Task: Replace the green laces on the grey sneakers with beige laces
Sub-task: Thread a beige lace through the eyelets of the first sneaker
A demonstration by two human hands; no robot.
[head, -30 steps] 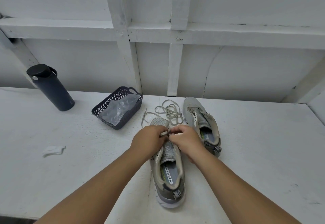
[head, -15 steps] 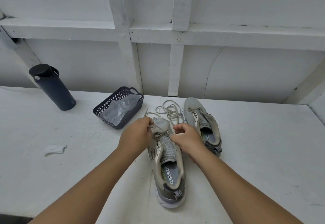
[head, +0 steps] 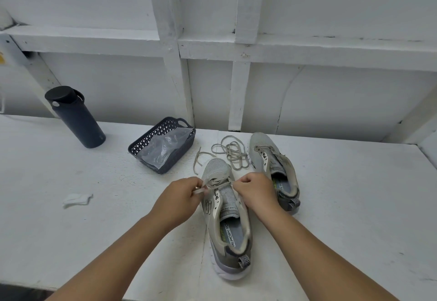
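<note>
1. the left hand (head: 181,202) has its fingers (head: 197,186) curled tight, pinching one end of a beige lace (head: 218,183) just left of the near sneaker's eyelets.
2. the right hand (head: 256,193) has its fingers (head: 238,186) curled on the other side of the same lace, at the right edge of the eyelet row; the exact pinch point is hidden by the knuckles.
3. the lace runs across the lowest eyelets between the two hands, close to the toe.
4. the near sneaker (head: 228,227) is grey, toe pointing away, heel nearest the camera, lying flat on the surface (head: 71,241). its tongue is exposed and the upper eyelets are unlaced.
5. the far sneaker (head: 272,161) lies just right of and beyond the first, toe also pointing away, with lacing across its lower eyelets. the right wrist partly covers its heel end.
6. a loose lace (head: 230,152) lies in a tangle on the surface between the two toes, trailing off to the left; its colour reads as greyish tan and i cannot tell more.
7. left of that tangle sits a dark basket (head: 151,143) holding a clear plastic bag (head: 165,150).
8. farther left stands a dark bottle (head: 75,117), upright with its cap on.
9. a small white crumpled scrap (head: 76,200) lies on the surface at the near left, well apart from the rest.
</note>
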